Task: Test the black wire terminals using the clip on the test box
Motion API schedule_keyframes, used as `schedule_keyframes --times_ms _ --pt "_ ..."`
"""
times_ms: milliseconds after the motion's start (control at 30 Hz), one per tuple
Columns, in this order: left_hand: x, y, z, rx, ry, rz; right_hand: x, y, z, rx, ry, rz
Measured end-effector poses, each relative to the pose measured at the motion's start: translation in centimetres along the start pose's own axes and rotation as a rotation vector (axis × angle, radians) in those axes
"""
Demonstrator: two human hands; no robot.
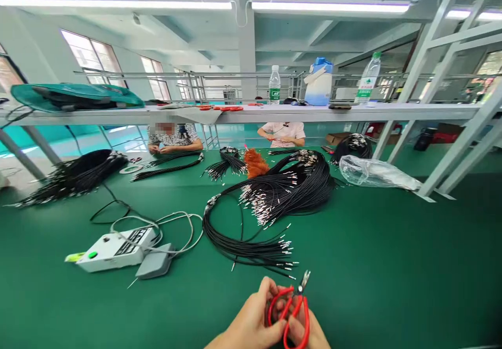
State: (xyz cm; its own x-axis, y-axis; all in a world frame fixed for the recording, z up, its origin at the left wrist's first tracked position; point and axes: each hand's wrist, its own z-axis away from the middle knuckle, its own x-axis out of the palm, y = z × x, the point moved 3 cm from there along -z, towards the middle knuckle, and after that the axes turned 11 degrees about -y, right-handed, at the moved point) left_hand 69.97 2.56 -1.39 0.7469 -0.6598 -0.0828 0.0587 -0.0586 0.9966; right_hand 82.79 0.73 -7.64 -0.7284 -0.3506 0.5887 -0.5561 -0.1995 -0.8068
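At the bottom of the head view, both my hands are closed around a pair of scissors with red loop handles. Their short metal blades point up and away, slightly apart. My left hand has curled fingers at the left handle loop, its thumb beside the other loop. My right hand is behind the handles, its fingers partly hidden by them. Just beyond the blades lies a curved bundle of black cables with pale tips. A larger heap of black cables sits farther back.
A white box with a green button and a grey block lie left with looped cords. More cables, an orange fluffy thing and a plastic bag are farther back. A shelf crosses above; two people sit beyond.
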Motion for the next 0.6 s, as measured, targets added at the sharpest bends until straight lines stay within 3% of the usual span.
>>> schedule_keyframes --times_ms 67,133,200,300,367,500,600 --pt "-1.2 0.6 -0.3 -0.026 -0.116 -0.252 -0.9 -0.8 0.0 -0.049 0.077 0.013" --pt "-4.0 0.8 -0.6 -0.078 -0.185 -0.541 -2.2 -2.6 -0.2 -0.096 0.187 -0.006" --pt "-8.3 0.7 -0.9 -0.130 -0.116 -0.814 -4.3 -5.2 -0.2 -0.148 0.321 -0.019" --pt "-14.5 -0.5 -1.5 -0.373 -0.061 -1.284 -8.5 -8.3 0.2 -0.221 0.503 0.066" --pt "-16.9 -1.1 -1.9 -0.443 -0.128 -1.450 -11.3 -9.1 0.7 -0.283 0.650 0.103" --pt "-18.4 -0.9 -2.5 -0.489 -0.207 -1.456 -14.9 -8.6 0.9 -0.414 0.776 0.018" --pt "-17.0 0.6 -2.3 -0.491 -0.234 -1.435 -15.4 -8.3 0.6 -0.381 0.735 0.014"
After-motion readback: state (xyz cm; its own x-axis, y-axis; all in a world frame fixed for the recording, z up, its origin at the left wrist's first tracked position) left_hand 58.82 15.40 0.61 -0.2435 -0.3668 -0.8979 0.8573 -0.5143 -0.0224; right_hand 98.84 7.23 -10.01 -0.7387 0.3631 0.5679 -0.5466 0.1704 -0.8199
